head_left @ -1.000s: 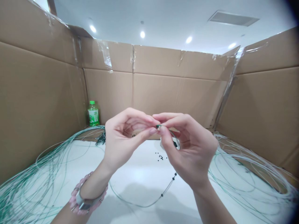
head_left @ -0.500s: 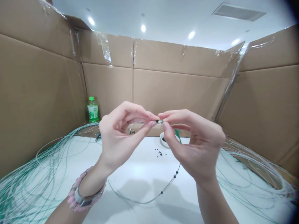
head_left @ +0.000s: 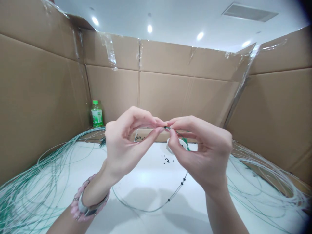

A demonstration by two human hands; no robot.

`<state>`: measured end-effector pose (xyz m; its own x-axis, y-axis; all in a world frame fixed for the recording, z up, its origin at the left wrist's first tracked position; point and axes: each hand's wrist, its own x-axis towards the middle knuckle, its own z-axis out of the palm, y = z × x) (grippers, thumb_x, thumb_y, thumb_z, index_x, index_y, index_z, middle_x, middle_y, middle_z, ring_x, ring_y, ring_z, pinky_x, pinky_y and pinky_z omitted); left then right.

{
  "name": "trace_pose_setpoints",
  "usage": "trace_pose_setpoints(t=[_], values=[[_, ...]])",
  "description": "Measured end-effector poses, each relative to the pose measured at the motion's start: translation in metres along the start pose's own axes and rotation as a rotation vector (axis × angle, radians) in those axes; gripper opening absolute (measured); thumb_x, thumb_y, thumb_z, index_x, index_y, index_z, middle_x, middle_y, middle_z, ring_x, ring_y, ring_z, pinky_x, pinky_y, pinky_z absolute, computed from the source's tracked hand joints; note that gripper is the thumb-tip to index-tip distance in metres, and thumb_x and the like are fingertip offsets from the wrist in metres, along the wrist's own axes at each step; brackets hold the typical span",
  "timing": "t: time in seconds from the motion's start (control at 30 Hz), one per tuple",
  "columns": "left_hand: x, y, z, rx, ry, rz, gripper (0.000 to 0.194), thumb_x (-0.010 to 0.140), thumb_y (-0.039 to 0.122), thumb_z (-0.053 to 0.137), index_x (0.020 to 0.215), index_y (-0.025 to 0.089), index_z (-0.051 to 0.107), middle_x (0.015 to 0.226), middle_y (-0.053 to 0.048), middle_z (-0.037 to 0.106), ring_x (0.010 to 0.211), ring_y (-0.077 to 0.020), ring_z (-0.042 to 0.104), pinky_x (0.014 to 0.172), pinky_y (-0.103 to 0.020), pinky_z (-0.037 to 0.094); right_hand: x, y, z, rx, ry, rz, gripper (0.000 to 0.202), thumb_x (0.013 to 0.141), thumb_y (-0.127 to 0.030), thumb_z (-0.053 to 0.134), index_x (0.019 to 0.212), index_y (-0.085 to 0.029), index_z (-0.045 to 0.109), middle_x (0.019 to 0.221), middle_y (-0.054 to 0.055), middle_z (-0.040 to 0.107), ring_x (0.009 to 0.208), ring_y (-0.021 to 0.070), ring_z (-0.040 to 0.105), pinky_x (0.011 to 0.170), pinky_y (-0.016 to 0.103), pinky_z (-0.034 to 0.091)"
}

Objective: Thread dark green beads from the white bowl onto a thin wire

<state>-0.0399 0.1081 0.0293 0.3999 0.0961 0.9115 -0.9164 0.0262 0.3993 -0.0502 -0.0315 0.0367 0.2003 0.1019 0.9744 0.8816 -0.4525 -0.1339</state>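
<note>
Above the white table, my left hand (head_left: 133,139) pinches a small black bead (head_left: 165,127) and the thin cord at its fingertips. My right hand (head_left: 202,146) pinches the same green cord just to the right, its fingertips nearly touching the left ones. The cord (head_left: 146,211) hangs below in a wide loop, with several black beads (head_left: 182,183) spaced along its right side. Behind my right fingers stands a white bowl (head_left: 170,147), partly hidden. Loose black beads (head_left: 167,160) lie on the table in front of it.
Tangled green and white cords (head_left: 56,162) cover the left side of the table (head_left: 136,182), and pale cords (head_left: 265,175) lie on the right. A green-capped bottle (head_left: 97,114) stands at the back left. Cardboard walls (head_left: 165,94) enclose the table on three sides.
My fingertips have come slightly closer together, and less of the cord and bead shows between them. My right hand has shifted a little to the left.
</note>
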Motion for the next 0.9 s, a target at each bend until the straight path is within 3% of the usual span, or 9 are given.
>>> trace_pose_setpoints(t=[0.2,0.33,0.57,0.7,0.9], values=[[-0.0006,-0.0032,-0.0043,0.087,-0.055,0.095,0.023,0.074,0.006,0.071,0.087,0.024,0.063,0.08,0.002,0.067,0.082,-0.0161,0.069,0.076,-0.026,0.059,0.0002,-0.0013,-0.0013,-0.064,-0.017,-0.006,0.02,0.076,-0.002,0.058,0.078,-0.021,0.062,0.079,-0.003,0.068,0.068,0.01,0.062,0.058,0.02,0.057],[-0.0016,-0.006,-0.007,0.165,-0.06,0.072,0.023,0.073,0.007,0.071,0.088,0.023,0.064,0.084,0.0,0.07,0.083,-0.0172,0.068,0.075,-0.027,0.059,0.0004,-0.0019,-0.0024,-0.112,-0.045,-0.03,0.019,0.078,-0.002,0.057,0.079,-0.021,0.063,0.08,-0.002,0.068,0.066,0.0098,0.062,0.059,0.021,0.057],[0.0011,-0.0053,-0.005,0.072,-0.078,0.123,0.023,0.075,0.005,0.069,0.089,0.022,0.062,0.083,0.001,0.069,0.081,-0.0153,0.069,0.073,-0.026,0.058,-0.0001,-0.0006,-0.0002,0.051,0.005,0.017,0.019,0.075,-0.003,0.059,0.078,-0.021,0.065,0.078,-0.002,0.067,0.066,0.01,0.062,0.056,0.018,0.058],[0.0016,-0.0024,-0.0029,0.056,-0.045,0.071,0.02,0.076,0.006,0.069,0.086,0.021,0.062,0.081,0.001,0.068,0.081,-0.0157,0.07,0.073,-0.026,0.057,-0.0002,-0.0008,-0.0002,0.031,0.008,-0.003,0.019,0.074,-0.001,0.059,0.077,-0.019,0.064,0.077,-0.001,0.067,0.066,0.0097,0.061,0.056,0.017,0.058],[0.001,-0.0046,-0.0042,0.058,-0.069,0.128,0.024,0.076,0.003,0.068,0.089,0.021,0.061,0.082,0.002,0.067,0.083,-0.0144,0.069,0.074,-0.024,0.058,0.0004,-0.0015,-0.0016,0.01,0.002,-0.019,0.019,0.075,0.0,0.059,0.077,-0.019,0.064,0.077,-0.001,0.067,0.066,0.0093,0.061,0.057,0.017,0.058]])
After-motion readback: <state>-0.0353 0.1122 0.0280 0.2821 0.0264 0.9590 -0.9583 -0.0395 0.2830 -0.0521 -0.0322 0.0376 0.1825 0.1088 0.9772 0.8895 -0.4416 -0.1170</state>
